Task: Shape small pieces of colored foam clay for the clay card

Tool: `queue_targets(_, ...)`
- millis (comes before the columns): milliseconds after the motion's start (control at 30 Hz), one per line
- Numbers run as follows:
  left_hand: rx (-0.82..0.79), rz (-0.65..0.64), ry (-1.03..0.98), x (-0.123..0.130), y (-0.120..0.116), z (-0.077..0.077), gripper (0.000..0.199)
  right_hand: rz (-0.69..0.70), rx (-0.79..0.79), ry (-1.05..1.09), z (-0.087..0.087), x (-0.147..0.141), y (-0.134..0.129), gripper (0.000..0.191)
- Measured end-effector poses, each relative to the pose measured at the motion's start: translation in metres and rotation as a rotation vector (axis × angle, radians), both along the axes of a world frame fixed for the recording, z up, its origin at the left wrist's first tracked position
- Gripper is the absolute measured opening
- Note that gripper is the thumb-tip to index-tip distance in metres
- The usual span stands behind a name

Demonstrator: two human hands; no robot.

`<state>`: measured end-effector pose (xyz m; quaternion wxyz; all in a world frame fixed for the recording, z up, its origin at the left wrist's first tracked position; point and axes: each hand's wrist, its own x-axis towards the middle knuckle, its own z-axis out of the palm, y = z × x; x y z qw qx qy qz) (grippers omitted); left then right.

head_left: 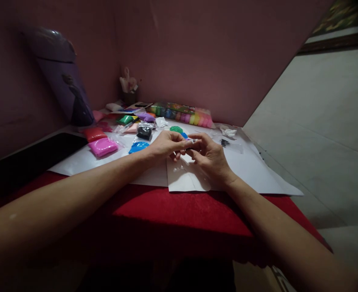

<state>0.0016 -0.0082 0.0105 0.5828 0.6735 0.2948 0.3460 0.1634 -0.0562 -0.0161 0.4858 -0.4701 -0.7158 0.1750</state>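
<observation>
My left hand (pixel 168 144) and my right hand (pixel 209 155) meet over the middle of the table, fingertips pinched together. Between them is something small, mostly covered by the fingers, with a bit of pale purple showing; its kind I cannot make out. Just beyond the fingertips lie a round green piece (pixel 176 129) and a blue piece (pixel 184 135). Beneath my hands is a folded white paper (pixel 181 180). Left of my left hand are a blue packet (pixel 139 147) and a clear bag with black clay-like material (pixel 144 133).
Pink (pixel 103 147) and red (pixel 94 134) packets lie at left near a dark flat panel (pixel 35 158). A long pack of colourful pieces (pixel 181 113) rests by the wall. Small black bits (pixel 225 142) and crumpled tissue (pixel 228 131) are at right. Red cloth (pixel 172 211) covers the table.
</observation>
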Motion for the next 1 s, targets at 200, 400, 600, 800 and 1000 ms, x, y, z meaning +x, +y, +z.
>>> queue_targets(200, 0.009, 0.015, 0.050, 0.0006, 0.0002, -0.0005, 0.019, 0.038, -0.004, -0.039, -0.0007, 0.0008, 0.0001, 0.025)
queue_targets(400, 0.141, 0.028, 0.143, 0.0019, 0.0016, -0.0049, 0.024, 0.093, 0.013, -0.068, -0.0015, 0.0014, 0.0000, 0.022)
queue_targets(600, 0.123, 0.028, 0.193, 0.0028, 0.0011, -0.0047, 0.026, 0.073, 0.026, -0.132, -0.0018, 0.0028, 0.0001, 0.019)
queue_targets(800, 0.112, 0.016, 0.186, 0.0036, 0.0019, -0.0045, 0.028, 0.073, 0.050, -0.135, -0.0018, 0.0031, 0.0005, 0.020)
queue_targets(1000, 0.085, 0.005, 0.117, 0.0028, 0.0053, -0.0081, 0.024, 0.089, 0.021, -0.089, -0.0015, 0.0024, 0.0002, 0.019)
